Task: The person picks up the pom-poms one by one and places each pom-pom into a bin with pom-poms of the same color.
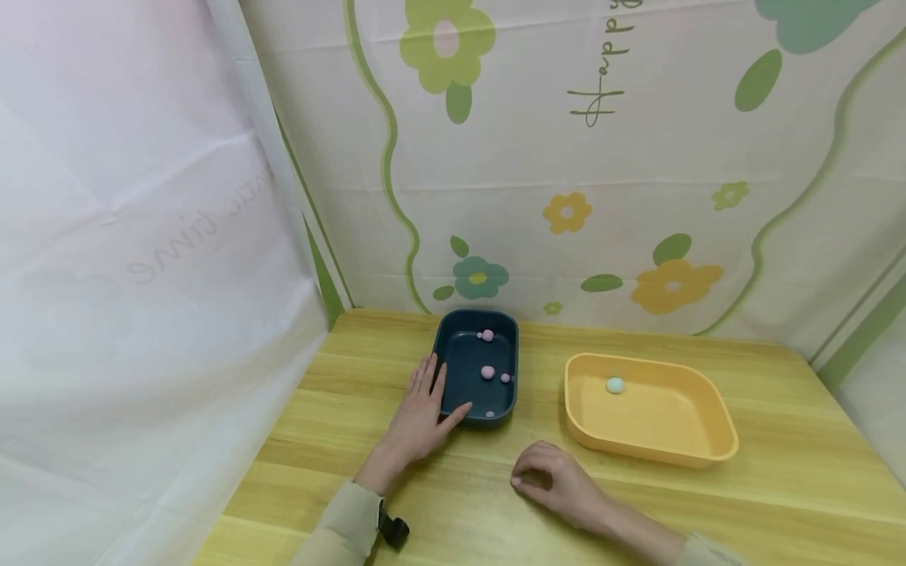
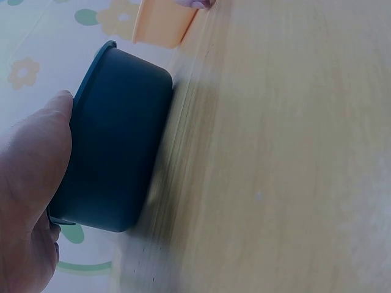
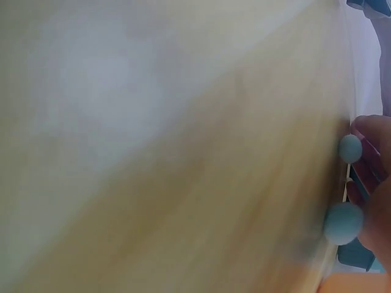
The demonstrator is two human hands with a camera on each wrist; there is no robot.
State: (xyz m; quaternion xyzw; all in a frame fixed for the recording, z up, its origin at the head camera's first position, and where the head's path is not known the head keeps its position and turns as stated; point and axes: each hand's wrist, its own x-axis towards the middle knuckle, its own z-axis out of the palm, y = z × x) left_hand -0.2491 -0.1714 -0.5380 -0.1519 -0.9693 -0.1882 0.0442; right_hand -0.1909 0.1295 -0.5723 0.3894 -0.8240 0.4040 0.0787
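Observation:
My left hand (image 1: pixel 418 413) rests on the left and near rim of a dark blue tray (image 1: pixel 469 314), fingers straight and spread, thumb over the near edge. Several pink balls of differing small sizes, one a larger pink ball (image 1: pixel 487 373), lie in that tray. The left wrist view shows the tray's outer wall (image 2: pixel 116 134) beside the thumb. Over the table, right of the tray, my right hand (image 1: pixel 562 487) has curled fingers. In the right wrist view, it holds a pale blue ball (image 3: pixel 350 148) at its fingers and another pale blue ball (image 3: pixel 343 223) nearer the palm; head view hides both.
A yellow tray (image 1: pixel 651 448) stands to the right, with a pale blue ball (image 1: pixel 615 385) in it. Both trays sit on a wooden table (image 1: pixel 318 440). A flower-printed cloth (image 1: pixel 524 157) hangs behind the table, and a white sheet (image 1: pixel 141 354) hangs on the left.

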